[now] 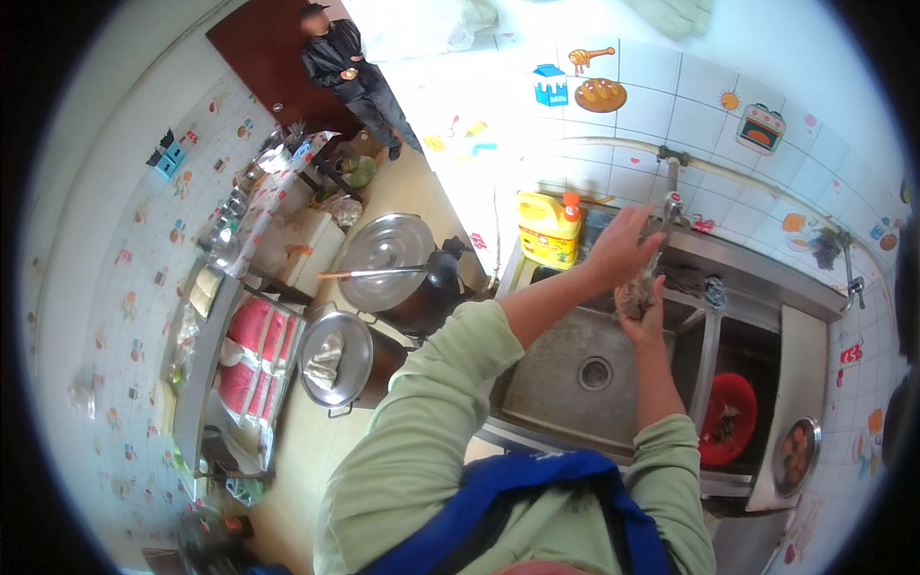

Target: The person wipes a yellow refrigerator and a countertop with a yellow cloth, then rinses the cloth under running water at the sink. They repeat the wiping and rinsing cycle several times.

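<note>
Over the left basin of a stainless steel sink (546,374), my right hand (649,322) holds what looks like a steel wool scrubber (637,296) in its palm. My left hand (622,241) is just above it, fingers stretched out and thumb apart, with nothing in its grasp. Its fingertips are close to the tap (672,205) on the wall, and whether they touch it I cannot tell. A thin stream of water seems to run from the tap toward the scrubber. A round drain (595,372) shows in the basin floor.
A yellow detergent jug (548,230) stands behind the basin. The right basin holds a red bowl (740,402) with scraps. A metal bowl (796,456) of round brown items sits farther right. Lidded pots (388,251) stand on the floor at left. A person (345,72) stands near the door.
</note>
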Tool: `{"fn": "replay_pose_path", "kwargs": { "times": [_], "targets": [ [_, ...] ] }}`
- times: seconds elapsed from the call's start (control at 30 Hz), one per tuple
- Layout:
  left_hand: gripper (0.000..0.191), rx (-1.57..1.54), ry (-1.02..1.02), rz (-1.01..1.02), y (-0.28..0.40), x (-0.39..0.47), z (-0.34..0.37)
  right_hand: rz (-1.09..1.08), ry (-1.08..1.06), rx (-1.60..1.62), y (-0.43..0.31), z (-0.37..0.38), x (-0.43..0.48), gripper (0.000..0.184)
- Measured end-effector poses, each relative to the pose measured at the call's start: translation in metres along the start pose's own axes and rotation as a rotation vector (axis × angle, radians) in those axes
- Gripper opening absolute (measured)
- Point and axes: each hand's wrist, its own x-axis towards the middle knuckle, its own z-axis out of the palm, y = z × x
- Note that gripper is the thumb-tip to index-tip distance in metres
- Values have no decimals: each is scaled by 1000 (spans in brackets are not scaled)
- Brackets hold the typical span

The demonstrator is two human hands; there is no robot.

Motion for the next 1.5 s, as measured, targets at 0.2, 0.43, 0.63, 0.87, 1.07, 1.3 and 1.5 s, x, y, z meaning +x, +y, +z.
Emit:
{"fn": "replay_pose_path", "kwargs": {
  "times": [0.2,0.43,0.63,0.87,1.07,1.3,1.5],
  "targets": [
    [31,198,-102,57,46,23,5,-107,-19,-29,4,7,-1,50],
    [17,254,-118,253,12,40,8,61,81,-153,-1,-7,-17,45],
    [81,318,-514,158,-15,-25,-34,186,56,-309,-10,1,-49,33],
    [77,585,-645,716,-47,-99,-6,609,6,-924,-2,27,-73,23],
    [44,458,-978,342,-58,-116,7,642,-111,-1465,12,6,-59,21],
    [30,572,-903,13,-54,-143,21,-99,-53,-2371,43,-11,-63,40],
    [25,460,-950,-219,-64,-150,22,-60,2,-2678,48,-7,-62,22]
  ]
}}
